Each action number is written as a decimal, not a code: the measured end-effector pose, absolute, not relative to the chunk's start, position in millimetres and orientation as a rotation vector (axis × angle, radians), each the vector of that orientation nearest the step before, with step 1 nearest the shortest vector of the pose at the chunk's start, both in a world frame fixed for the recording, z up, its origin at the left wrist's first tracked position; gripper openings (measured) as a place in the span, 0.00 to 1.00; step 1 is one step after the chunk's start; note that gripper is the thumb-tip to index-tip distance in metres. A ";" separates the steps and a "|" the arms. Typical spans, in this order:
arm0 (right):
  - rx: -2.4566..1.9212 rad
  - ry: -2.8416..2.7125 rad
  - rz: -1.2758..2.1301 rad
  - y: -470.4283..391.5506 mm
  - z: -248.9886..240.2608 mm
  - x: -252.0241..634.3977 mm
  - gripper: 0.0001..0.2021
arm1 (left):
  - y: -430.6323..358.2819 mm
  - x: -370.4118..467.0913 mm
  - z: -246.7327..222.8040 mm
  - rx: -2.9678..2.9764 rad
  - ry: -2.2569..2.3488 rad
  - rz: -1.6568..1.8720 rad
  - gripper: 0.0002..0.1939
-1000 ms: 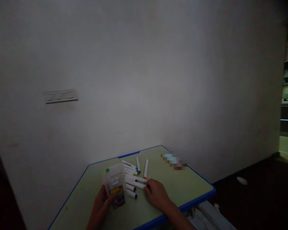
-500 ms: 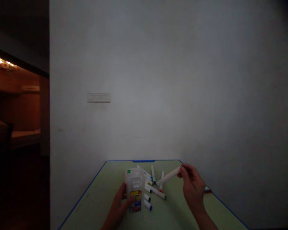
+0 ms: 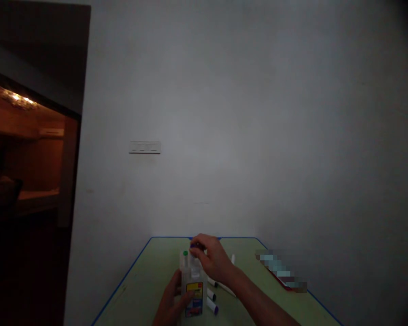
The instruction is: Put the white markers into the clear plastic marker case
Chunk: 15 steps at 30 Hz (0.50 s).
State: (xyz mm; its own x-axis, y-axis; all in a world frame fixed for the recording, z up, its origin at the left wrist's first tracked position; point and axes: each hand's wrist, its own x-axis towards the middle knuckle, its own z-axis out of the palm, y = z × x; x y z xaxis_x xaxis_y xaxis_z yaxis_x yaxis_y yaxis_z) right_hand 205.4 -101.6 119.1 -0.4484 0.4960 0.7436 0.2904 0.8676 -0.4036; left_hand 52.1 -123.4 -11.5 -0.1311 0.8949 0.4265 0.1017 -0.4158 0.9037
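Note:
My left hand (image 3: pixel 173 296) is wrapped round a clear plastic box (image 3: pixel 195 274) with a yellow and blue label, held upright over the table. A green-capped marker (image 3: pixel 185 256) stands inside the box at its left side. At the box's top, my right hand (image 3: pixel 212 256) pinches a marker (image 3: pixel 192 249) with a dark purple end, upright at the opening; its lower part is hard to make out. Several white markers (image 3: pixel 211 295) with dark and purple caps lie on the table right of the box, some hidden behind my right forearm.
The pale green table (image 3: pixel 139 280) has a blue edge and meets a grey wall (image 3: pixel 204 113). A pixelated flat object (image 3: pixel 282 271) with a red edge lies at the table's right side. A switch plate (image 3: pixel 144 147) is on the wall, and a dim doorway opens at left.
My right hand has moved left with its marker, from above the right side of the table to the box's opening. The marker has turned upright. My left hand still grips the box.

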 end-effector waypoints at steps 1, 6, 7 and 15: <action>-0.614 -2.106 0.259 -100.0 115.0 202.4 0.05 | -122.0 51.2 -13.5 1.509 1.136 1.606 0.34; -0.761 -2.267 0.283 -94.7 103.8 191.6 0.08 | -114.9 46.1 -22.4 1.536 1.119 1.615 0.36; -0.775 -2.286 0.282 -94.7 103.6 190.4 0.08 | -114.0 45.5 -23.3 1.550 1.115 1.619 0.36; -0.930 -2.284 0.338 -93.7 107.7 185.2 0.09 | -112.2 48.5 -18.8 1.490 1.150 1.604 0.32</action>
State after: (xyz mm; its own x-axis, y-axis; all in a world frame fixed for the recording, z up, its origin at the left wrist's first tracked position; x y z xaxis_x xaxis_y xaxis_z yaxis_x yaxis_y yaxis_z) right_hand 185.2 -93.7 107.7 -0.5441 0.6977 0.4660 0.5330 0.7164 -0.4502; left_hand 48.5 -112.2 -18.8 -0.1369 0.9019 0.4096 0.0980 -0.3991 0.9116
